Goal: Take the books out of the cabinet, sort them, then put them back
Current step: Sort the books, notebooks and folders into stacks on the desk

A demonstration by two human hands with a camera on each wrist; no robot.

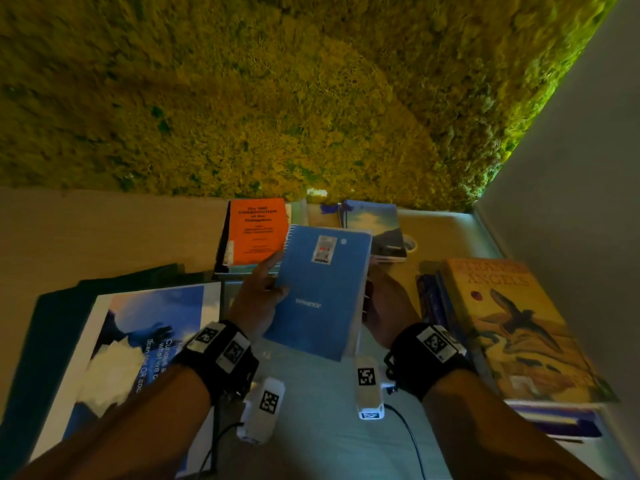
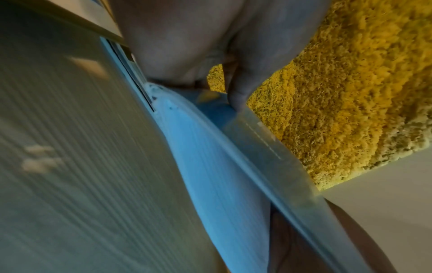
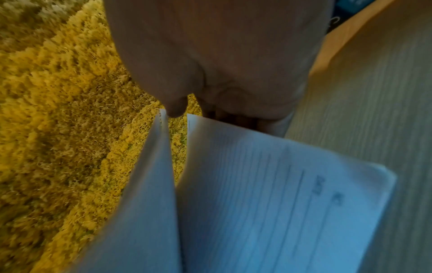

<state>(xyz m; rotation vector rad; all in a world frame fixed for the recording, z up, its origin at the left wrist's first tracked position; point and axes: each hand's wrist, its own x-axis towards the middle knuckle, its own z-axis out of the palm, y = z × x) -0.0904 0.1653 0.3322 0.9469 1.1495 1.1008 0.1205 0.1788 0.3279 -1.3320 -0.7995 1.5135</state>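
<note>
A blue spiral notebook (image 1: 320, 289) is held above the surface between both hands. My left hand (image 1: 258, 296) grips its spiral edge, thumb on the cover and fingers underneath. My right hand (image 1: 382, 306) holds the opposite page edge; in the right wrist view the lined pages (image 3: 268, 184) fan apart under my thumb. The left wrist view shows the notebook's page block (image 2: 217, 166) edge-on. An orange book (image 1: 256, 230) and a sky-cover book (image 1: 375, 226) lie behind it. A large yellow book with a bird (image 1: 512, 323) tops a stack at the right.
A big blue-and-white poster-like cover (image 1: 131, 348) lies on dark folders at the left. A yellow-green moss wall (image 1: 277, 91) rises behind the surface, and a grey wall (image 1: 581, 168) closes the right side. A pale surface (image 1: 329, 427) lies below my wrists.
</note>
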